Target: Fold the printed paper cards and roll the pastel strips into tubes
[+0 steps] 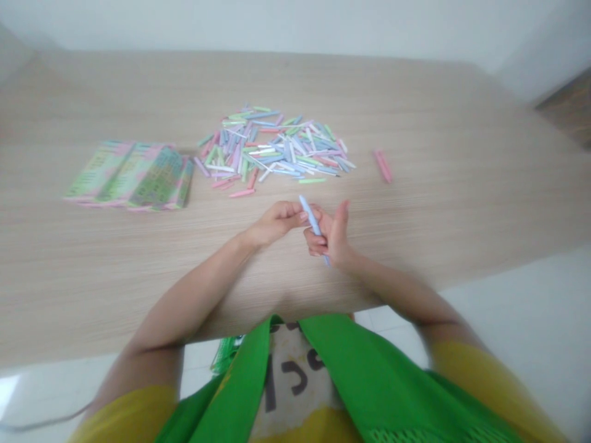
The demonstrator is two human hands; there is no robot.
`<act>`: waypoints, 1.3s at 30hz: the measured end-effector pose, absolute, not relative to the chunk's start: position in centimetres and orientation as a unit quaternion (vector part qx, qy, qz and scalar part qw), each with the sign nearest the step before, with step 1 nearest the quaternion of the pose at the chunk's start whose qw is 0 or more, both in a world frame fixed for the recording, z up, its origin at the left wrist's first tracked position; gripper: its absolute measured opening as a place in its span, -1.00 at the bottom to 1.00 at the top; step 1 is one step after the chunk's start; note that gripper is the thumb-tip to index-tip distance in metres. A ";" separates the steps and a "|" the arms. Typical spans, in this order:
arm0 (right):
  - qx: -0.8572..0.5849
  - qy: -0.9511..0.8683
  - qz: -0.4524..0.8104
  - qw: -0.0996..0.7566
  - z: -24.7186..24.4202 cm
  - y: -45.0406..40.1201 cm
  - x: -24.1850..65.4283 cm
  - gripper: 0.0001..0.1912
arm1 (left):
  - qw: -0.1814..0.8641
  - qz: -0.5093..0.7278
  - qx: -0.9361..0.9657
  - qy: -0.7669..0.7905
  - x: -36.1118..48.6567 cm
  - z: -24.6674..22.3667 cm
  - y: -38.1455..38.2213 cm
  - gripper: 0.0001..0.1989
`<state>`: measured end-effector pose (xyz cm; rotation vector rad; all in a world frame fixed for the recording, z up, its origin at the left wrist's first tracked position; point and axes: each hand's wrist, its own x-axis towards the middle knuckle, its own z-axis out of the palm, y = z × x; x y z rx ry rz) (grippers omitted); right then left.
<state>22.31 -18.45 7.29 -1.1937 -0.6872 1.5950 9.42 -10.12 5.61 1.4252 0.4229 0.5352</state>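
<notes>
A light blue pen [310, 214] slants between my two hands above the near part of the table. My right hand [331, 235] has its lower fingers curled round the pen, with the thumb raised. My left hand [282, 220] pinches at the pen's upper part, thumb and fingertips pressed together there. Beyond the hands lies a pile of pastel pens and pen parts [277, 147] in blue, green, pink, purple and white. To the right of that pile sits a pink pen or a pair of pink parts [382, 166]; blur hides which.
Several green and pink printed boxes [129, 175] lie in an overlapping row on the left of the wooden table [443, 123]. A white wall [295, 24] stands behind the table. Its near edge is close to my body, and a green basket-like thing [226, 354] shows below.
</notes>
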 end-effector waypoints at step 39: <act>-0.323 -0.308 0.800 0.402 6.7 -17.1 25.3 -0.01 | 0.645 0.158 0.711 0.231 8.6 7.5 -10.2 -0.57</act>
